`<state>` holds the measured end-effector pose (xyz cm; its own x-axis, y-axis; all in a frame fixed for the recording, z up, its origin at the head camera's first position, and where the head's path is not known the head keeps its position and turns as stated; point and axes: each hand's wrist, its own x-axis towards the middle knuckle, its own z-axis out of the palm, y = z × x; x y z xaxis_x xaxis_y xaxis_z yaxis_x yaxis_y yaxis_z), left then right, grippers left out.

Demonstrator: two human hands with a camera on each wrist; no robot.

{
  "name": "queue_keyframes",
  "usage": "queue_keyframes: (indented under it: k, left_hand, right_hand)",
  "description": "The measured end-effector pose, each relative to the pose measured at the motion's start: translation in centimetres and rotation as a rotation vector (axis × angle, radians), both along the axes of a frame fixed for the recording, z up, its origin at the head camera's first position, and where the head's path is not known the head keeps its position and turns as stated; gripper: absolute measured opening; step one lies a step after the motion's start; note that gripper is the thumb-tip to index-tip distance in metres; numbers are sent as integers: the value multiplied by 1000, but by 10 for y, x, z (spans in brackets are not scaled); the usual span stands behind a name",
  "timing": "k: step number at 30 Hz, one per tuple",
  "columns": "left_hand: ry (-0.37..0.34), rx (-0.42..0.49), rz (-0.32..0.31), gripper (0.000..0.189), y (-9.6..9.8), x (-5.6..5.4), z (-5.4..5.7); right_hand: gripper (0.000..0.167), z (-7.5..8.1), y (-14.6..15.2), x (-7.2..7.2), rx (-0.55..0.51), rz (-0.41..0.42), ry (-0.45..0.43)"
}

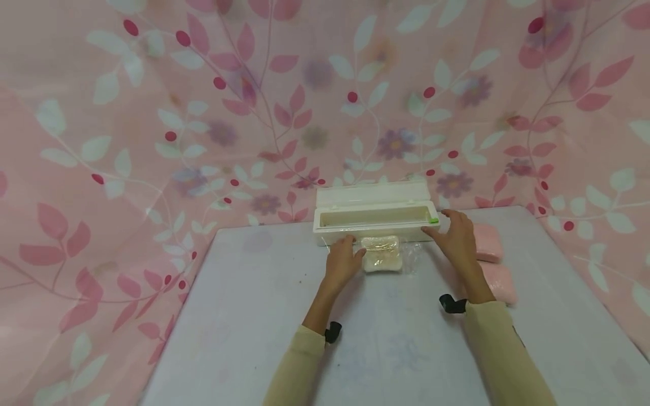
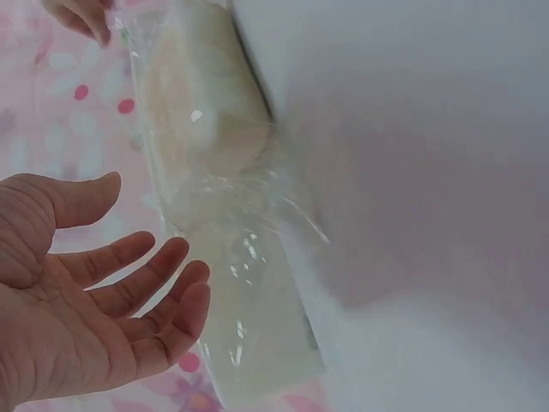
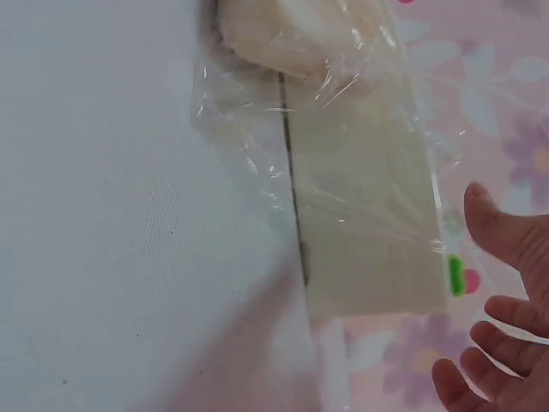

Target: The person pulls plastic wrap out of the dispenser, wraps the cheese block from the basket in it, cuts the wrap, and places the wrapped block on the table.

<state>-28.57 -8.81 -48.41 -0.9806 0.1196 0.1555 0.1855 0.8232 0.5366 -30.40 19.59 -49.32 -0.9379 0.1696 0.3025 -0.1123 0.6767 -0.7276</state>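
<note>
A long white box point(image 1: 376, 232) stands near the back edge of the table, its hinged lid point(image 1: 373, 194) tilted up behind it. In front of it lies a cream-coloured, squarish bundle point(image 1: 382, 254) in clear plastic wrap point(image 3: 257, 163), whose loose ends spread to both sides. My left hand point(image 1: 342, 262) is by the bundle's left side, fingers loosely bent and apart from it in the left wrist view. Near the box's right end, my right hand point(image 1: 457, 237) has its thumb and fingers spread, with nothing held. A small green tab point(image 1: 434, 220) shows at the box's right front corner.
Two pink bundles point(image 1: 488, 242) lie one in front of the other on the table, right of my right hand. Floral cloth point(image 1: 315, 113) hangs behind the table point(image 1: 254, 327). Black wrist camera mounts point(image 1: 452, 304) stick out from my wrists.
</note>
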Motion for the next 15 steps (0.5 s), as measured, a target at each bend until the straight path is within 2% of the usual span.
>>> queue_keyframes:
  k: [5, 9, 12, 15]
  left_hand:
    - [32, -40, -48, 36, 14, 3, 2]
    - [125, -143, -23, 32, 23, 1, 2]
    - [195, -213, -18, 29, 36, -6, 11]
    - [235, -245, -94, 27, 58, -20, 23]
  right_hand:
    - [84, -18, 7, -22, 0, 24, -58]
    - [84, -36, 10, -28, -27, -10, -57]
    - [78, -42, 11, -30, -41, -31, -1]
    - [71, -39, 12, -32, -20, -25, 58]
